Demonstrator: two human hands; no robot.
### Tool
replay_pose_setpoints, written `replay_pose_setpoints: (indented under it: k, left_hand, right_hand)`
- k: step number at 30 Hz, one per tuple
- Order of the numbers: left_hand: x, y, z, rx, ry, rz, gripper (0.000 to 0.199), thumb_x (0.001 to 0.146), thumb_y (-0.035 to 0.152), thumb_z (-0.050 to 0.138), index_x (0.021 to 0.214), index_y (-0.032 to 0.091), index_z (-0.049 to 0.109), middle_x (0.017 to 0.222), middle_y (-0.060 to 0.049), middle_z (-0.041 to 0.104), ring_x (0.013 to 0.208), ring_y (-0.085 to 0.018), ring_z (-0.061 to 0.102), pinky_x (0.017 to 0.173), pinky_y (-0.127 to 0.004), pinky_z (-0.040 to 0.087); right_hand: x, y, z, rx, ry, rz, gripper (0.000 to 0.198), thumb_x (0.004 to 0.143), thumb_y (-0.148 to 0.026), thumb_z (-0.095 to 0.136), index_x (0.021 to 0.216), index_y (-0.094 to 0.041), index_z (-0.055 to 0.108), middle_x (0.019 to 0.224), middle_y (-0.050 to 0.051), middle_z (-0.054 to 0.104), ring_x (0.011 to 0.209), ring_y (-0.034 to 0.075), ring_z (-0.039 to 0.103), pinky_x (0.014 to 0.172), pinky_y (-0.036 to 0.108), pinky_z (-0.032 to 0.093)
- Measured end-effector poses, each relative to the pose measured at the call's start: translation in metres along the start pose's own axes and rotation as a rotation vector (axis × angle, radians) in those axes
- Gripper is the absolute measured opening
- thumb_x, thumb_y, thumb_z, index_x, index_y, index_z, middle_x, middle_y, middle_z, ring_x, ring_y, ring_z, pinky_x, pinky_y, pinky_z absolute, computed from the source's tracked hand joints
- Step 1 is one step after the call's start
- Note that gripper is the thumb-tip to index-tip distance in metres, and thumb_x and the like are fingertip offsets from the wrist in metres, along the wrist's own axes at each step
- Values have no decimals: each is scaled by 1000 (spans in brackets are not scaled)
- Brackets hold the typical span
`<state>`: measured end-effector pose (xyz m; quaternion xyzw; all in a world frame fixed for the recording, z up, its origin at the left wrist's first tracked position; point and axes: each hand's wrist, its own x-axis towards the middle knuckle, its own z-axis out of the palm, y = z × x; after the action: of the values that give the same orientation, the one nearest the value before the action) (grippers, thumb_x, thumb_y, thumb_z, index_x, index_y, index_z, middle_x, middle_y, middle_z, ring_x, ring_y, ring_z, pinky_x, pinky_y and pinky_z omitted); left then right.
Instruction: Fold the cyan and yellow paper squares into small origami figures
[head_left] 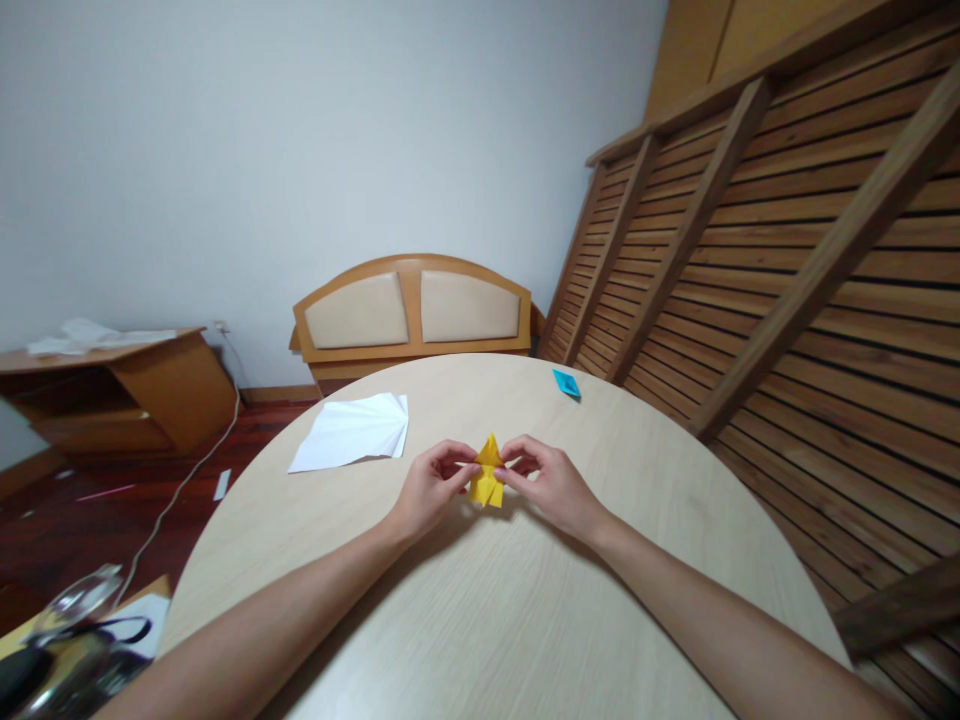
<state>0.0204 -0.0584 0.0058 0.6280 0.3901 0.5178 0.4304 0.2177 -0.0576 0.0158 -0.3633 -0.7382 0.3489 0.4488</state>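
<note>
A small yellow origami paper (pixel 489 484) is held up just over the table, with a pointed tip at the top and flaps spreading at the bottom. My left hand (pixel 437 482) pinches its left edge between thumb and fingers. On the opposite edge, my right hand (pixel 550 482) grips it in the same way. Both thumbs lie on the near face, at about the middle of the folded piece. The fingers behind the paper are partly hidden.
The round wooden table (pixel 450 640) carries a creased white paper sheet (pixel 352 432) at left and a small blue folded paper (pixel 567 384) at the far right. Beyond stands a headboard (pixel 412 345); a slatted wooden frame (pixel 750 260) leans at right. A glass kettle-like item (pixel 75 650) sits lower left.
</note>
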Motion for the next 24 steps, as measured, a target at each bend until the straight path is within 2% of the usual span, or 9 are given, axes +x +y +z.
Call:
replay_pose_setpoints:
  k: [6,12,18,24]
  left_hand:
    - [0,-2,0,3,-28,43,27,76,38,73,89,15,66,84,-5,71,71,-14,66,63,-25,54]
    - [-1,1,0,120,-90,84,29,78,34,72,100,15,70,102,-10,72,89,-19,67,71,-28,56]
    - [-3,1,-1,166,-49,134,24,82,35,69,97,17,72,99,-9,72,89,-19,67,75,-30,57]
    - [-4,0,-2,171,-34,180,22,83,31,67,100,18,71,100,-7,70,92,-19,68,78,-32,59]
  right_hand:
    - [0,-2,0,-26,-17,-11,20,85,-27,68,103,-21,70,98,5,73,81,18,68,75,32,54]
    - [1,-1,-1,-50,41,-64,17,85,-28,68,100,-22,72,94,4,74,83,19,68,76,33,53]
    - [1,0,0,-79,29,-95,15,85,-29,67,96,-21,72,91,4,73,82,19,67,77,33,53]
    - [-1,-2,0,-163,57,-157,15,86,-19,62,96,-23,73,91,3,74,81,18,68,76,32,53]
